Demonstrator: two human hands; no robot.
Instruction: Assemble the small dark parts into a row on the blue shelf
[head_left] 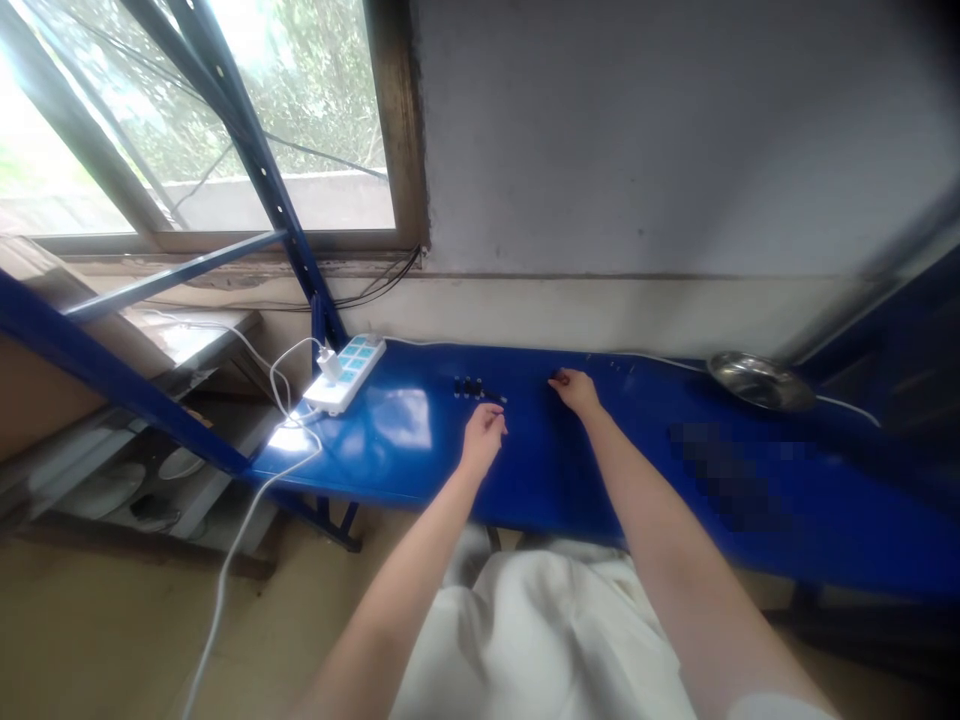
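My left hand [484,440] is over the blue table [409,470], its fingers curled together; whatever they may hold is too small to make out. Just beyond its fingertips are several small black cylinder-like pieces [468,387] with light ends, standing in a short row. One more dark piece [495,397] lies slanted at the right end of that row. Farther right, my right hand [574,390] pinches at the tabletop, and a small dark thing between its fingertips cannot be identified.
A white power strip [346,375] with a plugged-in charger [328,362] lies at the table's left end, its cord hanging down. Tiny bits [621,368] lie beyond my right hand. A shiny metal dish [761,380] stands at the back right. A blue metal post [262,170] rises at left.
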